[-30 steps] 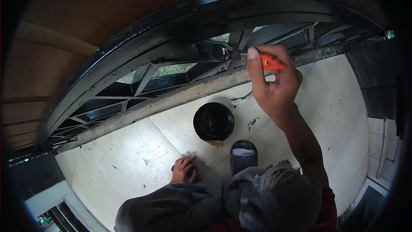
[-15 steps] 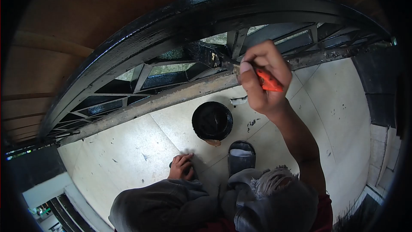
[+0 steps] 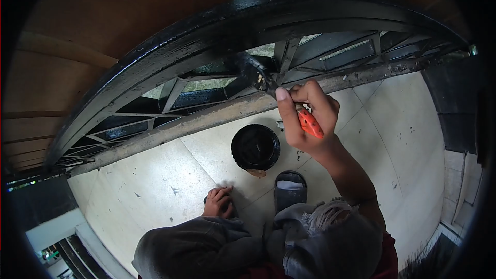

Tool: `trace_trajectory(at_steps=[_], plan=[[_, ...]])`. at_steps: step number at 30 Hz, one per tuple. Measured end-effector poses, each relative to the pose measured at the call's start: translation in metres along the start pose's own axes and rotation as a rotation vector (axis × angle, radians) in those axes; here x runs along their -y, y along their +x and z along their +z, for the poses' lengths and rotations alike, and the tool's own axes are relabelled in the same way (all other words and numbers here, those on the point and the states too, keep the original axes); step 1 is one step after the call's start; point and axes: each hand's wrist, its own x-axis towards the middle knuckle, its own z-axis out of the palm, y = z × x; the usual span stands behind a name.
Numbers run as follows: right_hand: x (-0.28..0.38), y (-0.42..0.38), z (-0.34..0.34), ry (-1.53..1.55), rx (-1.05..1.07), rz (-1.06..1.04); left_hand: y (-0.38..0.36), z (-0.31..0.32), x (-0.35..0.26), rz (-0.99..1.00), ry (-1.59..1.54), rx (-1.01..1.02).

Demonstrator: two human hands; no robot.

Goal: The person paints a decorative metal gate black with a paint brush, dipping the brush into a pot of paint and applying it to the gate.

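Right grip (image 3: 324,109) closes round an orange-handled brush (image 3: 264,81), bristles (image 3: 251,66) up-left at the arched, glossy black frame (image 3: 155,62); below-left, a round black pot (image 3: 256,147) stands on smudged pale tiles (image 3: 144,191). Left grip (image 3: 220,201) curls farther below-left, its hold unclear.

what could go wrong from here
The brush in the right hand looks coated in something dark, so it might drip on the pale floor, which already shows dark marks and no cover near the work.

The open black container stands on the floor just ahead of a sandal; a shifting foot could tip it.
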Motion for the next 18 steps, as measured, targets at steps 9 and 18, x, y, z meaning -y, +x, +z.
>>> trace_trajectory(at_steps=[9,18], plan=[[-0.007,-0.030,0.015,0.374,-0.174,0.375,-0.002,0.000,0.001,0.018,0.006,-0.006],[0.015,-0.002,0.031,0.838,-0.207,0.619,-0.001,0.000,-0.002,0.006,0.007,0.005]])
